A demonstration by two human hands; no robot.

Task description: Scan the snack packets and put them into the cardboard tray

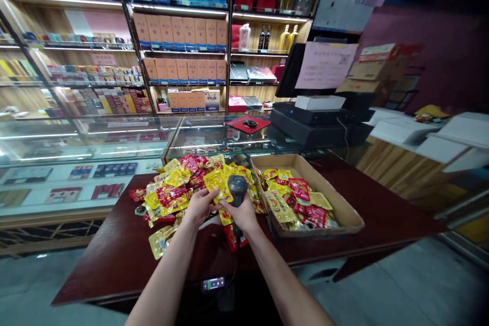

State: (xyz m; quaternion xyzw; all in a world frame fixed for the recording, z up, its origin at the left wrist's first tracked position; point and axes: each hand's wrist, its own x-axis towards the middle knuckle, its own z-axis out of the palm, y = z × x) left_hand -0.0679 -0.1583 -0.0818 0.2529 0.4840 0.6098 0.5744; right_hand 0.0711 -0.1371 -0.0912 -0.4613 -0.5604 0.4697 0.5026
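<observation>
My left hand [197,207] pinches a yellow and red foil snack packet [216,185] above a heap of similar packets [176,186] lying on the dark red wooden table [114,260]. My right hand [241,213] grips a black handheld barcode scanner [237,188], its head raised close to that packet. The scanner's cable runs down toward the table edge. To the right stands a shallow cardboard tray [336,209], holding more foil packets [294,198]. Neither hand touches the tray.
A glass display counter [87,142] runs behind the table. A black till terminal [317,122] and a red mat [248,123] sit on the counter. Shelves of boxes and bottles stand behind. A small device with a lit display [213,283] lies at the table's near edge.
</observation>
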